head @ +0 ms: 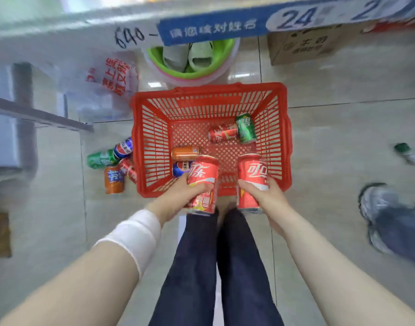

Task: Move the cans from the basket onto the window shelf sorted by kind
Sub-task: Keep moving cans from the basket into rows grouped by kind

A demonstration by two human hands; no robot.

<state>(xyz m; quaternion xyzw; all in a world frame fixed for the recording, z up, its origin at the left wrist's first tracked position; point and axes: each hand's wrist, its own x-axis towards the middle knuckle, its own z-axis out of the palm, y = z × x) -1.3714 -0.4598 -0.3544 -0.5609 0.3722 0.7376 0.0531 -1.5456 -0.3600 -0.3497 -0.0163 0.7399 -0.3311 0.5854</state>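
A red plastic basket (154,137) stands on the tiled floor in front of my legs. My left hand (178,196) grips a red cola can (203,182) above the basket's near edge. My right hand (265,196) grips a second red cola can (251,180) beside it. Inside the basket lie another red cola can (223,134), a green can (246,128), an orange can (185,152) and a blue can (181,168), partly hidden by my left can. The window shelf edge (72,24) runs across the top, blurred.
On the floor left of the basket lie several cans: green (100,158), blue (124,147), red (128,169) and orange (113,180). A basin with slippers (192,60) and a cardboard box (300,45) sit behind. Another person's shoe (376,208) is at right.
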